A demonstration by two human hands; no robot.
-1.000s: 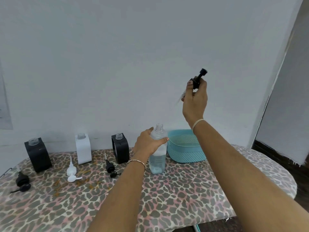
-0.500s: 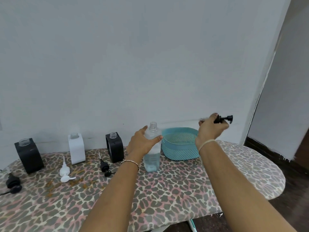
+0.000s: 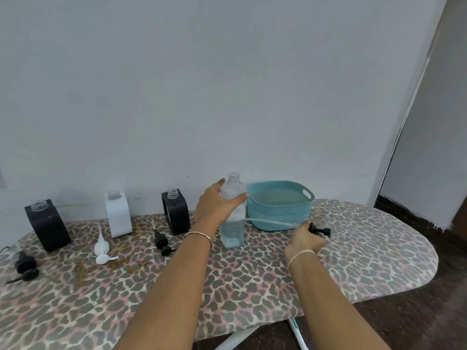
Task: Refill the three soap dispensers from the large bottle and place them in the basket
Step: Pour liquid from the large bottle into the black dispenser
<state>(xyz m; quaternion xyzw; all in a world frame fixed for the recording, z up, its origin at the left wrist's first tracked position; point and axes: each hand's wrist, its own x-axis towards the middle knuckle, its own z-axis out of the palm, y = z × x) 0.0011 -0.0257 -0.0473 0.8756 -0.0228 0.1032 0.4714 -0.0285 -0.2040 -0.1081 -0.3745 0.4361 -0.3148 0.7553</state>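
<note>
The large clear bottle (image 3: 233, 223) stands upright with its neck uncapped and a little liquid at the bottom. My left hand (image 3: 217, 204) grips its upper part. My right hand (image 3: 304, 239) holds the bottle's black pump (image 3: 321, 229) low over the table, in front of the teal basket (image 3: 280, 205); its long clear tube points left toward the bottle. Three dispensers stand uncapped by the wall: a black one (image 3: 46, 224), a white one (image 3: 118, 213) and another black one (image 3: 175, 212).
Three loose pumps lie on the leopard-print board (image 3: 252, 281): black (image 3: 24, 267) at far left, white (image 3: 102, 250), black (image 3: 161, 242). The board's rounded end is at the right, with dark floor beyond. A wall rises close behind.
My right hand has brought the black pump down from high above the bottle to just over the table in front of the basket. My left hand has stayed on the bottle.
</note>
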